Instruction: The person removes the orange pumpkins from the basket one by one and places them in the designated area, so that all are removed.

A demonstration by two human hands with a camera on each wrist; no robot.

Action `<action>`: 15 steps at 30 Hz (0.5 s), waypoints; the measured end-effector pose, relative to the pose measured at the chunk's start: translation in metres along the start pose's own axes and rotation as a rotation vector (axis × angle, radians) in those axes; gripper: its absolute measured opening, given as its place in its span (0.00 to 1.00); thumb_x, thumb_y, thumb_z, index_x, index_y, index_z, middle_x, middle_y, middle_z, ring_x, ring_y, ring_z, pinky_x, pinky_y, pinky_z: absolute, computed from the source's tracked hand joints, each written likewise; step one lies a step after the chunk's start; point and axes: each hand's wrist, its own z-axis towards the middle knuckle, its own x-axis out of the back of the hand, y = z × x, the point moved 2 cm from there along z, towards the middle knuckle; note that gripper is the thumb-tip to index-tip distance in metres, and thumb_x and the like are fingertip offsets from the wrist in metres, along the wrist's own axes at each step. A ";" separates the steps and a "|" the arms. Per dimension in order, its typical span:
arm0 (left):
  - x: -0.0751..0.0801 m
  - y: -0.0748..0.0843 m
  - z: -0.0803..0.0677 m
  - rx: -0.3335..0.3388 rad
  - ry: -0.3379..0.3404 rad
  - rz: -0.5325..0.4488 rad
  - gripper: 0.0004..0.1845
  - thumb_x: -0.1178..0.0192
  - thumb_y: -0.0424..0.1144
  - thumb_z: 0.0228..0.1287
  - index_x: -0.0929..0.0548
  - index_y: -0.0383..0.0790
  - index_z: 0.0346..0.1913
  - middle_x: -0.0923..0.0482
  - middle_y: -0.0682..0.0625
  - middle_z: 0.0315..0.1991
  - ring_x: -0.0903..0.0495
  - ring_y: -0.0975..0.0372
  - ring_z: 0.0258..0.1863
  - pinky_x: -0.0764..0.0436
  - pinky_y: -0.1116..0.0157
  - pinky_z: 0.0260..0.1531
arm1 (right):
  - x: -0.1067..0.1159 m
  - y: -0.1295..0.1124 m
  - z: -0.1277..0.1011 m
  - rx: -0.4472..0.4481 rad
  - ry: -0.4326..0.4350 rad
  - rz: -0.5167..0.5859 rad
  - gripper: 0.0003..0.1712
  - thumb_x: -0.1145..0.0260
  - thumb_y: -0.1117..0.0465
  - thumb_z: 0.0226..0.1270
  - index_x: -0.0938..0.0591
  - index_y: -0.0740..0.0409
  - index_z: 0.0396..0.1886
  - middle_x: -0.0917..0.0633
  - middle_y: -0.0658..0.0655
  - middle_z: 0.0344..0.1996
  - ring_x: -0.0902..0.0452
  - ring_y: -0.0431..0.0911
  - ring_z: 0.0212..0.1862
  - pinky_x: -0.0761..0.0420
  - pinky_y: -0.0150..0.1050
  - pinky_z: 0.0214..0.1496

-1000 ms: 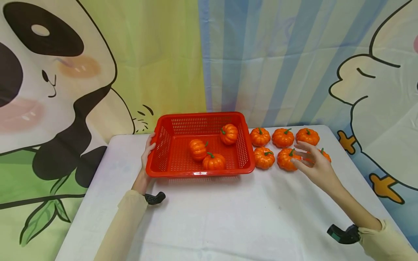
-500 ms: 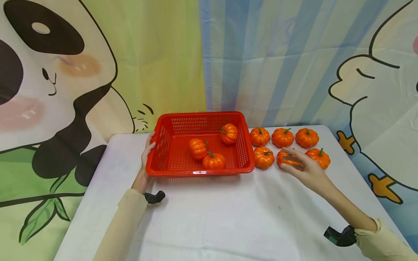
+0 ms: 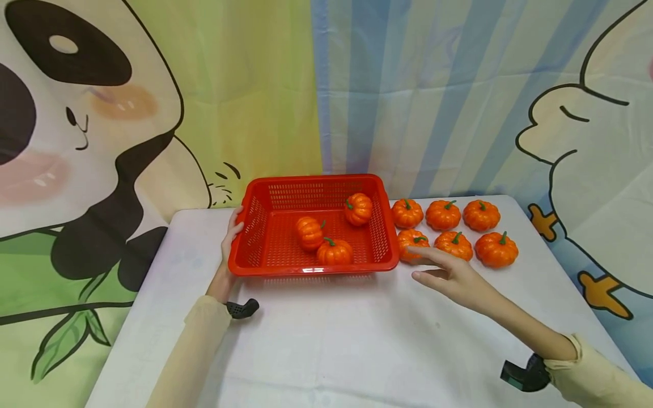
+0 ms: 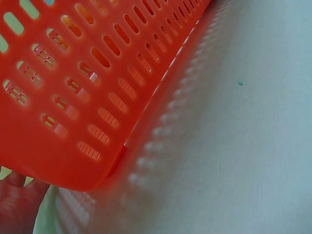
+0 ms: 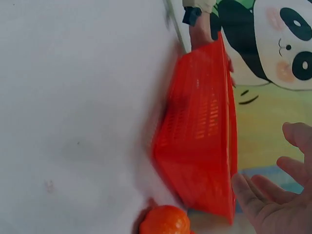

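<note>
A red mesh basket [image 3: 311,271] stands mid-table with three small orange pumpkins [image 3: 334,252] inside. My left hand [image 3: 230,233] holds its left rim; the left wrist view shows only the basket's outer wall [image 4: 87,87] and a bit of palm. To the right of the basket, several more pumpkins lie in two rows. My right hand [image 3: 415,262] hovers with fingers spread and empty, fingertips over the front-left pumpkin [image 3: 411,240], which it partly hides. The right wrist view shows my right hand's fingers [image 5: 273,204], the basket [image 5: 204,126] and one pumpkin [image 5: 165,222].
The white table [image 3: 331,340] ends at a cartoon backdrop just behind the basket and pumpkins. The other loose pumpkins [image 3: 453,245] sit close together to the right of my hand. Black wrist mounts show on both sleeves.
My right hand has slid left and down, from over the right-hand front pumpkins to the front-left one beside the basket. It holds nothing. The left hand and basket stayed put.
</note>
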 end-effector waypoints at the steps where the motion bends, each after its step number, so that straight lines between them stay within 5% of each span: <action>1: -0.001 0.000 0.000 -0.003 -0.004 -0.010 0.28 0.73 0.37 0.77 0.57 0.55 0.76 0.53 0.50 0.74 0.34 0.61 0.56 0.21 0.70 0.48 | -0.001 -0.002 0.001 0.007 -0.011 0.009 0.28 0.36 0.58 0.68 0.28 0.61 0.66 0.23 0.64 0.61 0.20 0.58 0.56 0.15 0.36 0.47; 8: -0.001 -0.001 0.000 -0.007 -0.010 -0.005 0.28 0.74 0.37 0.77 0.58 0.56 0.76 0.54 0.51 0.75 0.36 0.60 0.59 0.21 0.71 0.49 | -0.011 -0.016 0.012 -0.008 -0.100 0.028 0.28 0.37 0.54 0.69 0.27 0.56 0.66 0.23 0.62 0.62 0.24 0.58 0.61 0.17 0.35 0.51; 15: 0.002 -0.002 0.000 -0.007 -0.017 0.002 0.28 0.73 0.37 0.77 0.58 0.56 0.77 0.55 0.50 0.75 0.36 0.60 0.59 0.21 0.70 0.49 | -0.025 -0.037 0.033 0.042 -0.185 -0.069 0.27 0.39 0.52 0.70 0.27 0.51 0.67 0.24 0.58 0.65 0.28 0.55 0.64 0.18 0.43 0.56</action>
